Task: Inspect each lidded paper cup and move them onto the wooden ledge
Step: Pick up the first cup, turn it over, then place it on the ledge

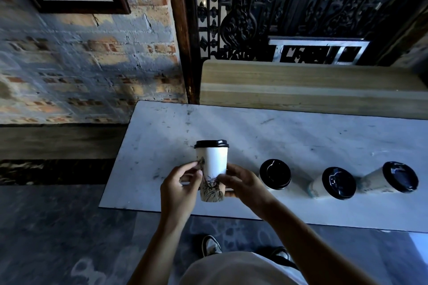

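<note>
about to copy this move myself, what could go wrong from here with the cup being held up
The held cup is pinched only near its base by the left hand and right hand, so it could tip. Carrying it toward the wooden ledge, the right forearm might knock the nearest cup.

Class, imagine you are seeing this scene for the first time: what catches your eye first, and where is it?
First, the held cup, upright with a black lid, gripped by the left hand and right hand above the white table. Next, three more lidded cups stand in a row to its right. Behind the table runs the bare wooden ledge.
</note>
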`<state>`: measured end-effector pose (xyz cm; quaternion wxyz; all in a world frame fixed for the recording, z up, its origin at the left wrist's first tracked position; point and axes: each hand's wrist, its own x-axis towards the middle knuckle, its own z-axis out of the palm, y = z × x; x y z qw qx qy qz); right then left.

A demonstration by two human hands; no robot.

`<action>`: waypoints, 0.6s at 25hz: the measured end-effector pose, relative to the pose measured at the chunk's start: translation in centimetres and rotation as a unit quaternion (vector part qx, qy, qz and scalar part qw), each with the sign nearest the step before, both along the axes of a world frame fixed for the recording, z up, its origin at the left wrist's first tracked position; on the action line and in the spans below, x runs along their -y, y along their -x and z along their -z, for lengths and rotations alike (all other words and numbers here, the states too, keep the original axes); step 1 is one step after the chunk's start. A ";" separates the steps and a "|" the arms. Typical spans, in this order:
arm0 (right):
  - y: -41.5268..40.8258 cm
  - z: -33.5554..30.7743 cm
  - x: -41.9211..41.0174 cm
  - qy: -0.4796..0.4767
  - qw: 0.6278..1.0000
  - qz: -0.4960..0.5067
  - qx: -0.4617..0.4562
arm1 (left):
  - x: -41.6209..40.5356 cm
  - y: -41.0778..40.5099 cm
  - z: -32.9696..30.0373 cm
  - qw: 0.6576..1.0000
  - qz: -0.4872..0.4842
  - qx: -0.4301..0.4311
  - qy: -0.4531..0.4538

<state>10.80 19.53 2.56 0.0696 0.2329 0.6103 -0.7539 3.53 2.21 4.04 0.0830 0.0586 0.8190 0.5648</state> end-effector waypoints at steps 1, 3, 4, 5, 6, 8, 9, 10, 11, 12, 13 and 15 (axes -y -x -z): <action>0.0 -0.3 -0.1 -0.007 1.000 -0.003 -0.001 | -0.1 0.0 0.0 1.000 -0.001 0.003 -0.006; -0.1 -0.9 -0.3 -0.020 1.000 -0.012 -0.003 | -0.3 -0.2 -0.3 1.000 0.010 0.004 -0.011; -0.1 -1.1 -0.4 -0.028 0.999 -0.015 -0.003 | -0.4 -0.2 -0.5 1.000 0.020 0.003 -0.007; -0.1 -1.4 -0.5 -0.036 0.999 -0.015 -0.006 | -0.5 -0.2 -0.6 1.000 0.027 0.002 -0.003; -0.1 -1.5 -0.6 -0.039 0.999 -0.011 -0.008 | -0.5 -0.1 -0.7 0.999 0.032 0.002 -0.002; -0.1 -1.7 -0.8 -0.018 1.000 0.010 -0.006 | -0.7 -0.1 -0.7 0.999 0.034 0.007 -0.010; 0.0 -1.7 -1.0 0.001 1.000 0.021 -0.002 | -0.7 -0.1 -0.7 0.999 0.032 0.012 -0.016; 0.1 -1.6 -1.1 0.016 1.000 0.027 0.002 | -0.7 -0.1 -0.8 0.999 0.028 0.017 -0.022; 0.2 -1.5 -1.2 0.021 0.999 0.030 0.006 | -0.7 -0.1 -0.8 0.999 0.022 0.023 -0.028; 0.2 -1.4 -1.4 0.019 0.999 0.034 0.011 | -0.8 -0.1 -0.8 0.999 0.018 0.027 -0.034; 0.3 -1.3 -1.5 0.017 0.999 0.035 0.012 | -0.8 -0.2 -0.9 0.999 0.015 0.027 -0.036; 0.3 -1.3 -1.7 0.019 0.999 0.037 0.010 | -0.9 -0.3 -1.0 0.999 0.010 0.019 -0.035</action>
